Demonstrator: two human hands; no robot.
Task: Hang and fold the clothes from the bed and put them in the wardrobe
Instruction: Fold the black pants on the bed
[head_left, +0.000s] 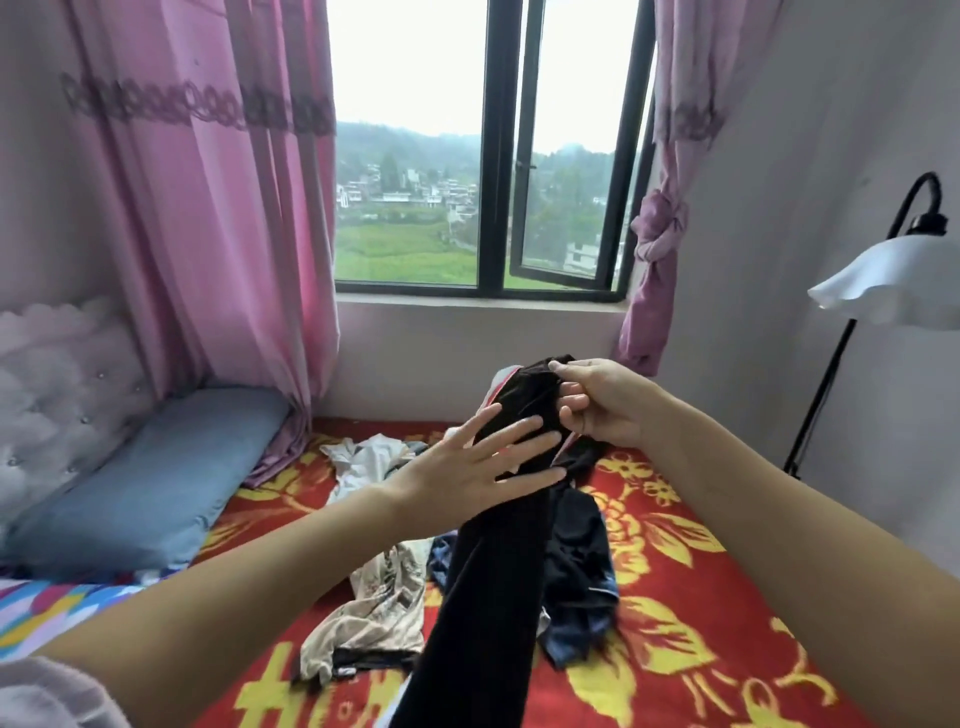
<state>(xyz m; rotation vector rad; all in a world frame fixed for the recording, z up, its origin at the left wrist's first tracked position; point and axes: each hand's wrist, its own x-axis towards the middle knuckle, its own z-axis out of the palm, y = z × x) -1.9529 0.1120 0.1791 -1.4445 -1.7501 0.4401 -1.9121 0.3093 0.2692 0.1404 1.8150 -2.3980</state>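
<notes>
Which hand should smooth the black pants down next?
The left hand. It is open and flat against the black pants, while the right hand is busy pinching their top.

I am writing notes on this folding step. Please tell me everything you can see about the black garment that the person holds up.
The black garment is long, narrow and dark, of soft, velvet-like cloth, with a pink-and-pale edge near its top. The right hand pinches its top end and holds it above the bed; the left hand, fingers straight, lies flat against its side. It hangs slanting down toward the camera, over other clothes.
</notes>
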